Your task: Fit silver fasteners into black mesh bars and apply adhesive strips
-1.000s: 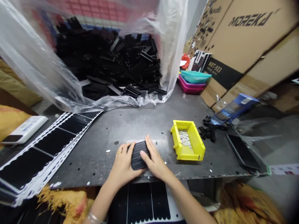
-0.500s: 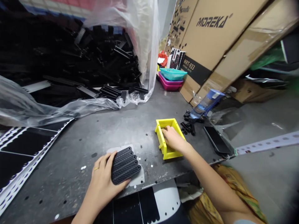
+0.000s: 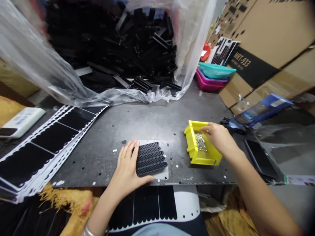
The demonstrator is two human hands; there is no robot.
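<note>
My left hand (image 3: 129, 167) lies with fingers stretched out against the left ends of several black strips with a cross-hatched texture (image 3: 150, 157). These sit side by side on a pale sheet (image 3: 164, 173), the thumb reaching out just below them. Over the yellow bin (image 3: 206, 160) is my right hand (image 3: 219, 136), its thumb and fingertips pinched together near the far rim. Whatever the pinch holds is too small to make out. A heap of small shiny metal pieces (image 3: 200, 142) covers part of the bin's floor.
Behind, a plastic-lined container (image 3: 118, 95) holds many black parts. Printed black-and-white sheets (image 3: 49, 141) lie at left. A phone (image 3: 261, 159), a blue clear holder (image 3: 261, 111) and black pieces are at right. Teal (image 3: 216, 70) and pink baskets (image 3: 209, 84) stand before cardboard boxes (image 3: 278, 36).
My right hand has risen from inside the yellow bin to its far rim, fingertips pinched. My left thumb has moved off the strips' near side. The view has swung left.
</note>
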